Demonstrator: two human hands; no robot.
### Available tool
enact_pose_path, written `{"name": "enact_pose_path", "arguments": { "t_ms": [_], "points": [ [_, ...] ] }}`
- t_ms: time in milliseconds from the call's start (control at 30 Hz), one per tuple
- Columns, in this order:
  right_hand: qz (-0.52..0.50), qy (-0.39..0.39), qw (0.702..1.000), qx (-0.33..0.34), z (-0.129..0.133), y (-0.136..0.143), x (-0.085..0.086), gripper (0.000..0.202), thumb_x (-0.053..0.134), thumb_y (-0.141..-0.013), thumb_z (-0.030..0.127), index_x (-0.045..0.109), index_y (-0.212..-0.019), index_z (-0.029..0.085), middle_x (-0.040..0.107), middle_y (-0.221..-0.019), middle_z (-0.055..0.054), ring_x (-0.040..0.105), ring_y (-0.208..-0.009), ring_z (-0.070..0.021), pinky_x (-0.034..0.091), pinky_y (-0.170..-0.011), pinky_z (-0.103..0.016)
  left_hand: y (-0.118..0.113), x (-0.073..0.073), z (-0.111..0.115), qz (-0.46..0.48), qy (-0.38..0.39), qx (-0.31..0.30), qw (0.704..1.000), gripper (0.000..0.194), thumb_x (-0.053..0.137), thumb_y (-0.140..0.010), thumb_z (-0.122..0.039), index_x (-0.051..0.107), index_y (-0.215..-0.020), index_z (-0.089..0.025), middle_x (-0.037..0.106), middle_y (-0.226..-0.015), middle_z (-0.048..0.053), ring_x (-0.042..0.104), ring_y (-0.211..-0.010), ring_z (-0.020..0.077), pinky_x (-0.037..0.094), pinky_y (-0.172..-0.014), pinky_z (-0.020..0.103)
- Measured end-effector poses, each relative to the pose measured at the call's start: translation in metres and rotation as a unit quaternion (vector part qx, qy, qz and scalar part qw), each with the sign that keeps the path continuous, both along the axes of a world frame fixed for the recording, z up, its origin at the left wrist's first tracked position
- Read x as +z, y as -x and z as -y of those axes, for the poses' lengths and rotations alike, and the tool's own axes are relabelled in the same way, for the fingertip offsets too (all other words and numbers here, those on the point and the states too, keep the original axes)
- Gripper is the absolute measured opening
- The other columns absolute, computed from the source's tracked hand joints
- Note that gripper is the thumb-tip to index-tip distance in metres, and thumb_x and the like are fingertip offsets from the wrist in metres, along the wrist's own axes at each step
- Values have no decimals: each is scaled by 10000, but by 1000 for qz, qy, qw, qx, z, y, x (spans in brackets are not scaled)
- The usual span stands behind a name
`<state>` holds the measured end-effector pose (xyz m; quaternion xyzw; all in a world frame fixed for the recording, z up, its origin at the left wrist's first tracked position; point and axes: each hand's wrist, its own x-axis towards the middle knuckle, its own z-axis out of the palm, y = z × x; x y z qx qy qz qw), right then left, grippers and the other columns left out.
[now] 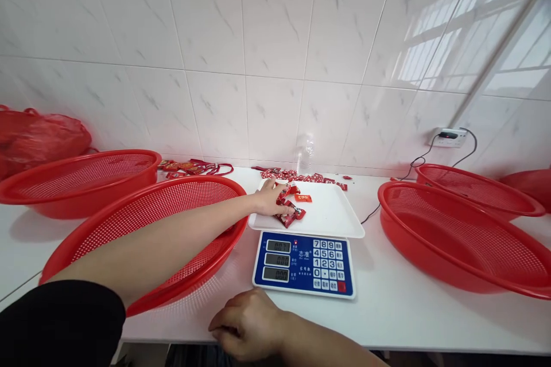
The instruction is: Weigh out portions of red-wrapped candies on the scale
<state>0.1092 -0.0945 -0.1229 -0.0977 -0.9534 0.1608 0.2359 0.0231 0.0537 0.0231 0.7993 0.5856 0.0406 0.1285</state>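
My left hand (273,199) reaches across to the white weighing tray (333,212) of the scale. Its thumb and fingers are closed around several small red packets (287,218), partly hidden by the hand. An orange-red packet (303,198) lies flat on the tray to the right of the fingers. Below the tray is the blue scale panel (305,264), with lit number displays and white keys. My right hand (252,324) rests at the table's front edge, just under the scale, curled into a fist with nothing visible in it.
A red mesh basket (202,189) stands under my left forearm, with another red basket (81,183) behind it. To the right are two more red baskets (451,241). Loose packets (189,168), a clear bottle (305,155) and a wall socket (447,137) with cables are along the wall.
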Motion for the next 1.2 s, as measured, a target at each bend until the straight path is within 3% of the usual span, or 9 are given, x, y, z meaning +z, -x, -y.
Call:
{"name": "enact_pose_path", "arguments": {
  "t_ms": [67,133,233,433,633,967,1067,1200],
  "points": [
    [1,4,1000,2,0,-1,1,233,528,-827,253,678,-1004,228,726,-839,23,672,-784,-135,464,-658,-201,-7,-3,-6,12,-45,19,999,916,455,-675,-827,389,-1385,-251,179,-1572,119,146,-1426,381,220,-1112,540],
    [2,9,1000,3,-1,-3,4,232,532,-831,248,678,-1009,224,728,-864,20,673,-803,-132,465,-671,-195,-14,-5,-10,11,-74,17,997,900,399,-707,-831,366,-1401,-259,167,-1579,114,88,-1436,388,163,-1114,578],
    [2,21,1000,5,-2,-5,8,226,543,-831,236,680,-1007,212,729,-884,14,672,-831,-130,463,-698,-189,-23,-7,-14,-18,-59,-11,998,918,380,-711,-835,298,-1446,-290,166,-1583,109,46,-1436,401,100,-1094,636],
    [-2,53,999,13,-5,-9,11,201,551,-832,226,686,-980,206,726,-885,17,663,-832,-121,453,-702,-179,-36,-10,-21,-32,-47,-22,998,795,376,-741,-805,467,-1335,-285,357,-1489,122,314,-1357,360,241,-1075,564],
    [2,56,998,11,-5,-10,11,205,545,-839,227,682,-992,219,723,-886,23,658,-820,-122,444,-674,-189,-48,-12,-23,-60,7,-56,997,859,283,-758,-823,310,-1466,-337,157,-1593,61,49,-1439,401,49,-1093,647],
    [9,55,998,22,-6,-11,11,213,534,-855,235,679,-1008,207,726,-919,0,657,-839,-136,453,-702,-199,-50,-11,-21,-69,19,-47,996,858,216,-764,-833,244,-1488,-374,135,-1599,30,25,-1439,404,53,-1080,674],
    [12,58,998,24,-6,-11,12,206,541,-853,233,682,-1002,207,726,-921,1,656,-840,-134,452,-707,-198,-51,-11,-20,-71,1,-60,996,788,251,-774,-817,358,-1434,-400,204,-1581,29,51,-1438,396,17,-1073,683],
    [14,60,998,24,-6,-12,12,210,535,-859,239,679,-1009,210,721,-936,7,655,-849,-128,452,-708,-195,-53,-7,-18,-54,-19,-79,995,683,273,-832,-740,531,-1305,-320,349,-1509,72,159,-1419,370,70,-1083,666]
  ]
}}
